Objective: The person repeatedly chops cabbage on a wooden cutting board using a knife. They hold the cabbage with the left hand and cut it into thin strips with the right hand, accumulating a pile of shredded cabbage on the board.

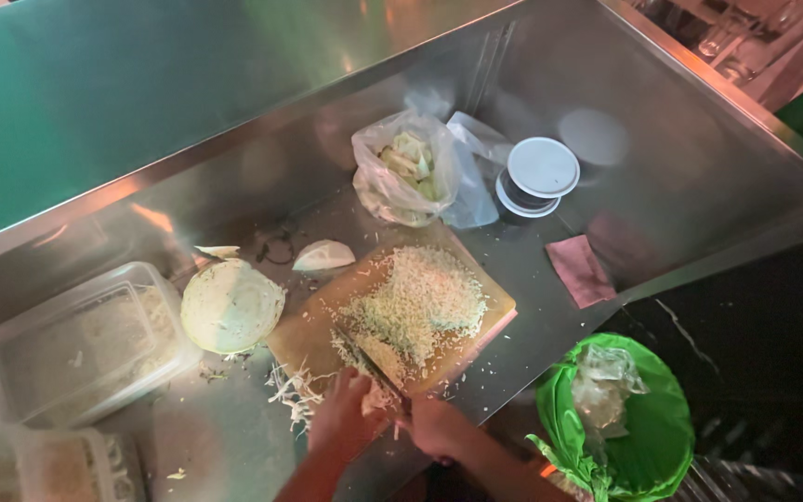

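The person stands at a stainless steel surface (pixel 234 446) with a wooden cutting board (pixel 490 296) lying slantwise in front of them. The left hand (pixel 341 418) presses down on a small piece of cabbage (pixel 378 398) at the board's near corner, fingers curled over it. The right hand (pixel 437 429) is closed around the handle of a knife (pixel 371 364), whose blade points toward 11 o'clock and lies against the piece just beside the left fingers.

A broad heap of shredded cabbage (pixel 425 297) covers the middle of the board, at 1 o'clock from the hands. More shreds (pixel 292 389) have spilled off the board's left edge onto the surface.

At 10 o'clock from the hands sits a cut half cabbage (pixel 231 305), touching the board's left corner. A pale cabbage wedge (pixel 323 255) lies just beyond it at 12 o'clock. Left of the half cabbage is a clear plastic container (pixel 76 346) holding shreds, with a second, smaller tub (pixel 76 467) nearer the bottom edge.

Beyond the board, at 12 o'clock, a clear plastic bag (pixel 392 181) holds cabbage trimmings, and beside it to the right stands a stack of round tubs with a white lid (pixel 542 167). A pinkish cloth (pixel 580 270) lies at 2 o'clock. Down at 3 o'clock, below the surface, stands a bin with a green liner (pixel 652 437).
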Demonstrator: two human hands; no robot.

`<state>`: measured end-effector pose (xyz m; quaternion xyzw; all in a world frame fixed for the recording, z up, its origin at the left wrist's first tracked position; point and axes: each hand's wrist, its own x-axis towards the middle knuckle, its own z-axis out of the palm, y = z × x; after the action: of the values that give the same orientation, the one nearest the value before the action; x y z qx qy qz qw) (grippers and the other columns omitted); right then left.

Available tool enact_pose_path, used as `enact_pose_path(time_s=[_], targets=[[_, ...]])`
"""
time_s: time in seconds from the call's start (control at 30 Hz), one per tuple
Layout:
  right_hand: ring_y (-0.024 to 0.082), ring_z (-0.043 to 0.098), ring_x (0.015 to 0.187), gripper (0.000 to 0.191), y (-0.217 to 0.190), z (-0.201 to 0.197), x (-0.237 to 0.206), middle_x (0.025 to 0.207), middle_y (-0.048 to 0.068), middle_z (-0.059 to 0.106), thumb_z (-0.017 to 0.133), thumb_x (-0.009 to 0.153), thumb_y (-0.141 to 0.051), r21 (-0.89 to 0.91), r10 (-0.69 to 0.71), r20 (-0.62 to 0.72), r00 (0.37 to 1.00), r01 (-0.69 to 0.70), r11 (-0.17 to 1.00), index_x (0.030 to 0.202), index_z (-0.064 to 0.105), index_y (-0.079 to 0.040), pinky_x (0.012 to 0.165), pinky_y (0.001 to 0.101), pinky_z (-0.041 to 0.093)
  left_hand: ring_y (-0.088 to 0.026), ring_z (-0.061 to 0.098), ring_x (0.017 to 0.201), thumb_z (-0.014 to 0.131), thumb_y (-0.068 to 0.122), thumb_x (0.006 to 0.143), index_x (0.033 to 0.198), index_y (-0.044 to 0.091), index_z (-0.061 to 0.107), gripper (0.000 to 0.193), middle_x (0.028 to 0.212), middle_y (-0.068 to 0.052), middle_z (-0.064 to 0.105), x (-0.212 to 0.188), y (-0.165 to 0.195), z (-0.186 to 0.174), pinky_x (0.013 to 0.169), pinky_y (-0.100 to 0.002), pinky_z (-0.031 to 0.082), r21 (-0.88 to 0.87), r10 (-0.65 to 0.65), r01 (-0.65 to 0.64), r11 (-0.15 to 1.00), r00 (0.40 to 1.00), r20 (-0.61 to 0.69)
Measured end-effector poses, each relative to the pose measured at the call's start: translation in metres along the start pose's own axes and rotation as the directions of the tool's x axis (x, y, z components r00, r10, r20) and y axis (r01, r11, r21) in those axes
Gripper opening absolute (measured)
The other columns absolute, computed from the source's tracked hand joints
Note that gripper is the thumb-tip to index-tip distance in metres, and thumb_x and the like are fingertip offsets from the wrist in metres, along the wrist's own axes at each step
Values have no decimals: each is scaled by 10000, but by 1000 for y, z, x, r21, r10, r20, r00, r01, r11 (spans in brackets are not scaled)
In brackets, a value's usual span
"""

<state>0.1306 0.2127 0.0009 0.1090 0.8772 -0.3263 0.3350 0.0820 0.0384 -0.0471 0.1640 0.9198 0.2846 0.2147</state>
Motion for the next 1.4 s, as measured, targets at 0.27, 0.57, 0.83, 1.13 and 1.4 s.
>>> enact_pose_path(time_s=[0.27,0.57,0.83,1.13,1.4], targets=[[425,715,944,428,-6,8,-1,972,263,712,615,948,-309,-268,-30,-23,999,23,963,1163,544,55,810,494,581,-285,547,1209,757,237,834,1003,74,690,245,1174,-63,559,6,5,13,931,-413,559,250,33,-47,967,998,61],[394,728,830,341,-1,29,-1,868,184,734,533,1051,-309,19,-109,-188,976,114,993,1210,528,-8,740,504,570,-230,630,1105,666,240,922,974,125,722,138,1141,-3,616,22,-3,2,910,-409,562,175,-32,10,984,992,121],[415,723,913,491,-6,20,5,962,265,717,562,1053,-351,42,-19,-46,999,21,999,1314,408,35,774,510,580,-254,622,1101,683,221,861,954,160,710,115,1112,8,626,23,-5,-4,887,-431,548,86,-12,4,996,995,95],[400,723,911,411,-1,31,11,989,260,723,548,1048,-371,47,5,8,1000,-5,999,1143,614,24,792,505,572,-265,647,1062,705,258,853,954,151,688,147,1100,0,639,28,-11,1,863,-435,553,129,19,-30,991,996,88],[458,681,951,410,9,35,16,1018,274,687,586,1028,-370,10,-50,-44,998,50,999,1203,561,0,808,559,533,-260,655,1061,707,253,842,928,160,705,126,1085,10,651,31,-10,2,857,-432,558,120,-10,4,993,999,51]])
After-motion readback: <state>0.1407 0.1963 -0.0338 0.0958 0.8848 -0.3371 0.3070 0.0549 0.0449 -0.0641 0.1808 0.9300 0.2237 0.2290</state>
